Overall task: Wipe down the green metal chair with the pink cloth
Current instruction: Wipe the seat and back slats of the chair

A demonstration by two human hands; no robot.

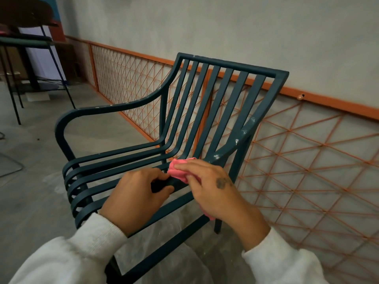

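The dark green metal chair [215, 99] stands in the middle of the view, its slatted back toward the wall and its seat slats curving down at the front left. My left hand [137, 193] is wrapped around one of the near seat slats. Just to its right, my right hand [213, 189] holds the bunched pink cloth [178, 171] and presses it on the seat slats close to where seat and back meet. A bit of the cloth also shows under my right palm. White specks mark the chair's right arm rail.
A grey wall with an orange rail and orange lattice panel [307, 171] runs right behind the chair. A dark table or stool on thin black legs [30, 44] stands at the far left. The floor [30, 201] is grey concrete.
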